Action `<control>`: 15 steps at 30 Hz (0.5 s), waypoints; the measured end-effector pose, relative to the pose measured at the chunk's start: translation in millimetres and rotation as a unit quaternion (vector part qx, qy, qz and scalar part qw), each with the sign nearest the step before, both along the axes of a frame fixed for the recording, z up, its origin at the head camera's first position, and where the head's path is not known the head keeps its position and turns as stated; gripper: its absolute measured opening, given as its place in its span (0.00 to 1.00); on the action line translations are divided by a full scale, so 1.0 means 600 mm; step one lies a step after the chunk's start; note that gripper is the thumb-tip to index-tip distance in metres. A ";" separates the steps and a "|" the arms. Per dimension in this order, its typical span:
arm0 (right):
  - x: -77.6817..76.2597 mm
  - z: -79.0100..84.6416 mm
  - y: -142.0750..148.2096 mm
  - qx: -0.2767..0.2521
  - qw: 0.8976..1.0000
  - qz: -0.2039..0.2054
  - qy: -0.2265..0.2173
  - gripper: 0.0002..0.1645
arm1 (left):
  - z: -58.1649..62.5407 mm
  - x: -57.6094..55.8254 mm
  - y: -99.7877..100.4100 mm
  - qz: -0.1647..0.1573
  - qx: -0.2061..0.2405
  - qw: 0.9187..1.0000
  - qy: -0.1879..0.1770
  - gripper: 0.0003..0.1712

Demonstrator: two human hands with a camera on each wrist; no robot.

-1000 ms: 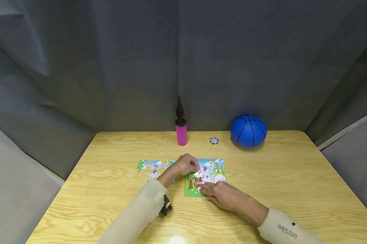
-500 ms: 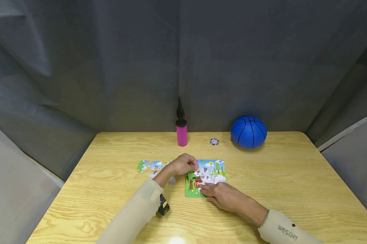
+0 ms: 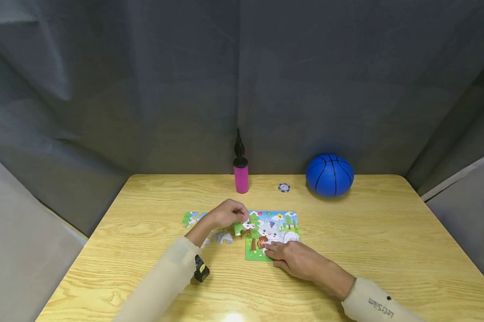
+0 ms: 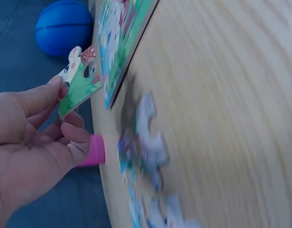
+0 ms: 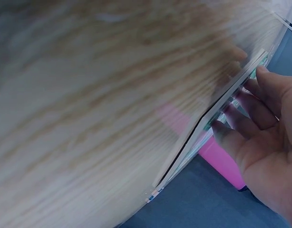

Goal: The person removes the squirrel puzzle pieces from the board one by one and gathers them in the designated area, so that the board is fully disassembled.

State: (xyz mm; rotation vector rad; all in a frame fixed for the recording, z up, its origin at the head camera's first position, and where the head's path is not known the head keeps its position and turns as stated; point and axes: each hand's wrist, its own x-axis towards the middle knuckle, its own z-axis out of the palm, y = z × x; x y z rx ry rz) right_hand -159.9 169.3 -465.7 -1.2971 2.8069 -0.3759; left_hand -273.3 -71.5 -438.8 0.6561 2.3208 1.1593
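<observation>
My left hand [image 3: 227, 213] pinches a puzzle piece [image 4: 79, 90], green with part of a white animal's face, between thumb and fingers. In the head view the piece overlaps the left edge of the puzzle board [image 3: 287, 220]; the left wrist view shows it raised above the table. A white squirrel with a brown acorn is pictured on the board. My right hand [image 3: 296, 257] rests on the board's lower part, its fingers extended and hiding some of the picture. Left of the board lie loose puzzle pieces [image 3: 225, 238], partly hidden behind my left hand and forearm.
At the back of the wooden table [image 3: 153, 197] stands a pink hand pump [image 3: 241, 179] with a black nozzle. A blue-and-white poker chip [image 3: 284, 188] lies to its right, followed by a blue basketball [image 3: 329, 175]. A dark curtain [image 3: 177, 89] hangs behind.
My left hand has shifted left from over the board, carrying the puzzle piece away from the squirrel's face, which now shows uncovered. The right hand has stayed on the board.
</observation>
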 end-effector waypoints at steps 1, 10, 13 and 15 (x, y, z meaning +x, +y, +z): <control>0.000 0.000 0.000 0.001 1.000 -0.001 -0.001 0.21 | 0.002 -0.001 -0.008 0.004 0.002 1.000 -0.002 0.08; 0.000 -0.001 0.000 -0.004 1.000 0.003 0.010 0.21 | 0.011 -0.008 -0.084 -0.009 -0.046 0.999 0.021 0.08; 0.000 -0.001 0.000 0.002 1.000 -0.005 -0.006 0.21 | 0.015 -0.008 -0.111 -0.015 -0.053 0.998 0.022 0.08; 0.000 0.000 0.000 0.005 1.000 -0.010 -0.013 0.21 | 0.017 -0.008 -0.129 -0.014 -0.057 0.998 0.019 0.08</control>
